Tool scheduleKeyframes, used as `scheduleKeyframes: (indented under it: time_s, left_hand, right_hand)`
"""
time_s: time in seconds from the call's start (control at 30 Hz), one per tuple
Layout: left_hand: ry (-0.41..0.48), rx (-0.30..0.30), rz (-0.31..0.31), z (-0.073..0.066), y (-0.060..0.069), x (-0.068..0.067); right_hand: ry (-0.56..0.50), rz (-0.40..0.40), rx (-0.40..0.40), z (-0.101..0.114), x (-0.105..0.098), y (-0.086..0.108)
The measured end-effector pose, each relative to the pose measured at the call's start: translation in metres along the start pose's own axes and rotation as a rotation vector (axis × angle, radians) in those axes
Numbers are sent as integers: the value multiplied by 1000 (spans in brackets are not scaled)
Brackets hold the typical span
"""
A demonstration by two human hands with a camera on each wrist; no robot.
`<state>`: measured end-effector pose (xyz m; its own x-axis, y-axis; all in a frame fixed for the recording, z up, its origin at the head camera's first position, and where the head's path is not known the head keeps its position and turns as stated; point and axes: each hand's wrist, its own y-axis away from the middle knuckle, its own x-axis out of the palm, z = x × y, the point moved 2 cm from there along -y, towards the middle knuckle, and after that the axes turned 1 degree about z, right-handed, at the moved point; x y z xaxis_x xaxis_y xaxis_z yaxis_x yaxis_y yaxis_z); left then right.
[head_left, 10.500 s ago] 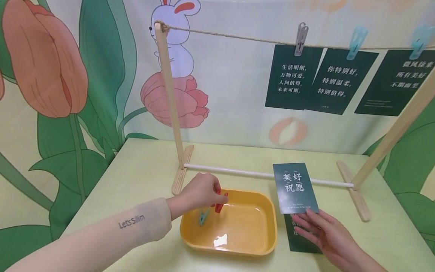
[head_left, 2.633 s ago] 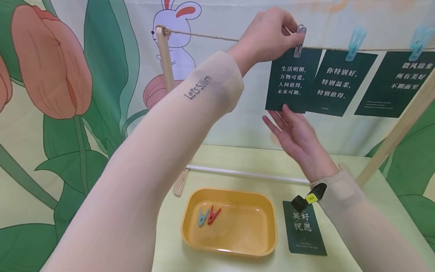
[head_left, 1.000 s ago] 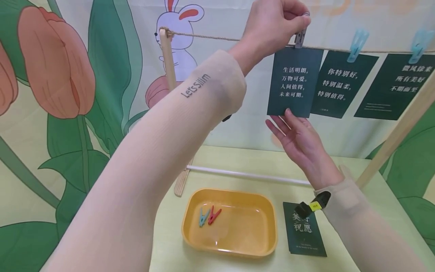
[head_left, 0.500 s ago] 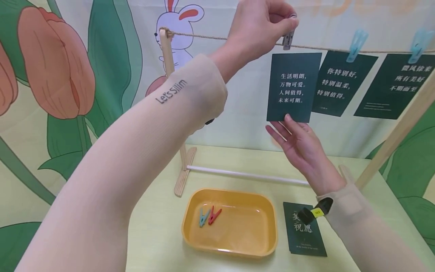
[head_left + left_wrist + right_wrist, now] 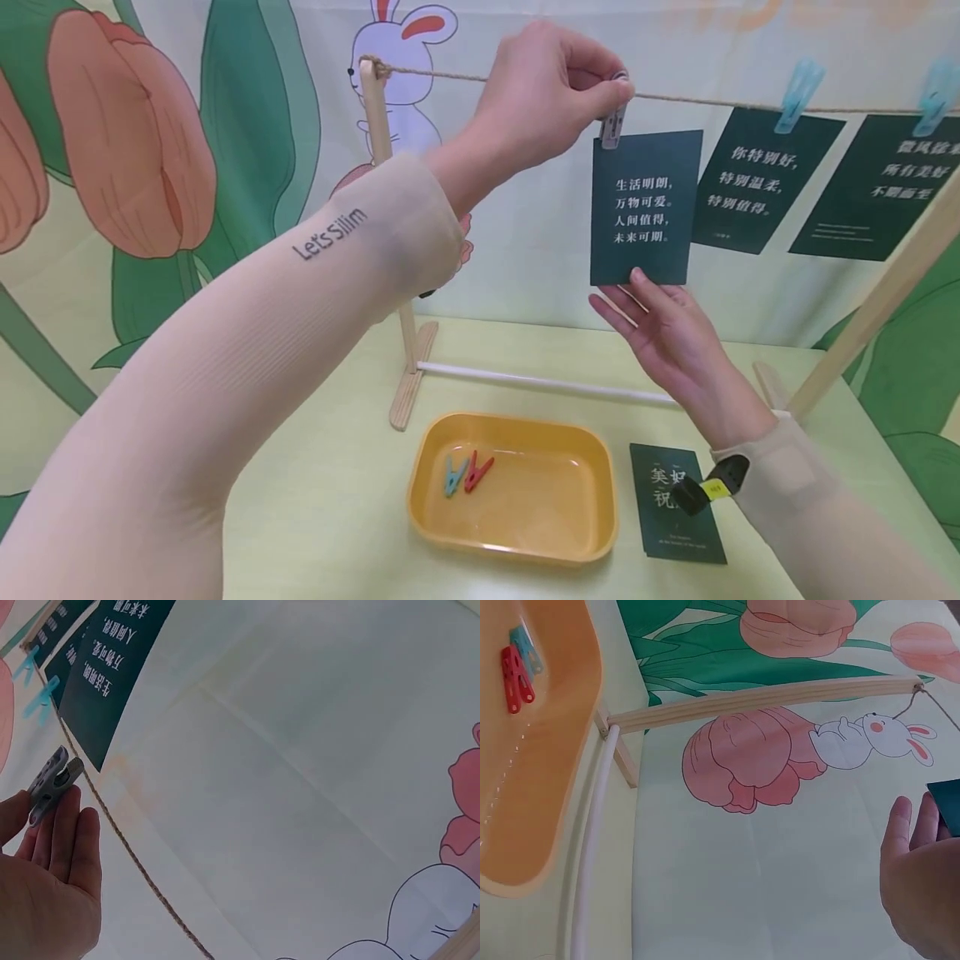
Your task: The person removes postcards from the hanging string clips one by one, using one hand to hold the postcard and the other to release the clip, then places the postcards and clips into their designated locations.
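Observation:
My left hand [image 5: 528,96] pinches a grey clothespin [image 5: 613,125] between thumb and fingers, just below the twine line [image 5: 697,101]. In the left wrist view this clothespin [image 5: 52,791] is apart from the card and close beside the twine [image 5: 139,866]. My right hand [image 5: 671,342] holds a dark green card [image 5: 641,167] with white lettering by its bottom edge, thumb in front and fingers behind. The card is upright, its top below the line. Two more green cards [image 5: 768,183] hang to the right under light blue clothespins [image 5: 798,96].
A yellow tray [image 5: 540,546] on the table holds a teal clothespin [image 5: 454,479] and a red clothespin [image 5: 477,473]. Right of it lie stacked green cards [image 5: 682,533]. Wooden posts [image 5: 378,112] carry the line; a white rod [image 5: 547,382] joins their feet. A printed cloth hangs behind.
The grey clothespin has come off the card and line and moved left and down with my left hand. My right hand has lowered the card. Earlier, a red clothespin was put in the tray.

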<state>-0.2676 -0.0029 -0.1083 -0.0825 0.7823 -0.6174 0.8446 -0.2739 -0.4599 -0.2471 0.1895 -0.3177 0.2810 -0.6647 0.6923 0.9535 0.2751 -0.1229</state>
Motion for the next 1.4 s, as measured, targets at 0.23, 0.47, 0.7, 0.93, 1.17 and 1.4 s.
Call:
scheduleKeyframes:
  time_s: [0.23, 0.47, 0.7, 0.93, 1.17, 1.4]
  left_hand:
    - [13, -32, 46, 11, 10, -1]
    - [27, -63, 86, 24, 21, -3]
    - [47, -96, 116, 36, 31, -3]
    - [37, -112, 140, 56, 45, 4]
    - [80, -140, 175, 80, 60, 14]
    - [92, -169, 204, 98, 73, 23]
  right_hand:
    - [49, -16, 21, -2, -9, 12]
    - [63, -16, 19, -1, -19, 22]
    - [56, -18, 40, -3, -26, 32]
    - [83, -33, 76, -8, -34, 45]
    - [135, -36, 95, -10, -43, 57]
    - [131, -38, 115, -11, -51, 67]
